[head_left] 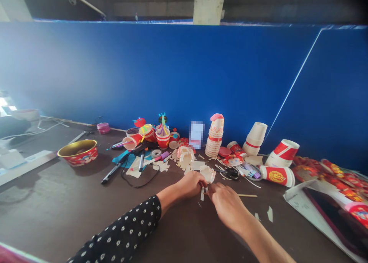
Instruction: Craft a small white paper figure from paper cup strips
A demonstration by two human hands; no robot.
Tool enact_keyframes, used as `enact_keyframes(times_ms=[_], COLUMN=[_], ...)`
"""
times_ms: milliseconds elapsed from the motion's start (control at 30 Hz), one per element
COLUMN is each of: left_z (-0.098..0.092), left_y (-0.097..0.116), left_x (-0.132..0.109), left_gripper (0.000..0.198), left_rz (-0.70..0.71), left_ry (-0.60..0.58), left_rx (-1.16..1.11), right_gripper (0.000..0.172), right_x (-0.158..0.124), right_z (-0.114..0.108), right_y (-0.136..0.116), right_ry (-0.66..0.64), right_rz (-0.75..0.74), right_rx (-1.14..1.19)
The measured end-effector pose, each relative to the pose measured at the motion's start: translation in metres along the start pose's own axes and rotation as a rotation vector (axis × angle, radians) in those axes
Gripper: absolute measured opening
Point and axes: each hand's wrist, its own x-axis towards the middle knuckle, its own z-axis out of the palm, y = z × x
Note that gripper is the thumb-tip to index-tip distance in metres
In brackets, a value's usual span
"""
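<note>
- Dark brown worktop (94,213)
- Red bowl (77,159), gold inside, at left
- Upright stack of paper cups (214,142)
- Red-and-white cup (276,176) on its side
- Cut cup piece (207,173)
- White paper scraps (270,214)

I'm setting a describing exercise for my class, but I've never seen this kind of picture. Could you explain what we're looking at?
There is no machine here: a person works bare-handed, and a camera worn on their head looks forward and down. The left hand, below a dotted sleeve, and the right hand meet at a narrow white strip; which one grips it is unclear. On the dark table are a stack of paper cups, scissors, a gold-rimmed bowl and a thin stick.
</note>
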Motion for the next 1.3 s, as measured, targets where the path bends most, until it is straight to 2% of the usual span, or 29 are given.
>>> enact_keyframes(times_ms=[300,433,767,1033,1200,1300], left_z=[0.002,0.001,0.006,0.006,0.009,0.011], left_y=[-0.004,-0.002,-0.008,-0.004,-0.003,-0.004], left_x=[0.001,0.0,0.002,0.001,0.0,0.002], left_gripper=[0.033,0.029,0.004,0.004,0.006,0.008], left_rz=[0.073,0.095,0.205,0.145,0.151,0.132], left_ry=[0.04,0.009,0.01,-0.004,0.011,0.009], left_rx=[0.038,0.044,0.142,0.192,0.214,0.22], right_gripper=[0.035,0.035,0.037,0.039,0.043,0.047], right_x=[0.003,0.002,0.003,0.002,0.0,-0.001], right_z=[0.004,0.005,0.006,0.006,0.007,0.007], right_y=[0.003,0.004,0.003,0.003,0.01,0.015], right_ry=[0.01,0.02,-0.018,-0.018,-0.02,-0.007], right_rz=[0.006,0.01,0.034,0.06,0.033,0.067], right_rx=[0.014,0.018,0.026,0.061,0.128,0.193])
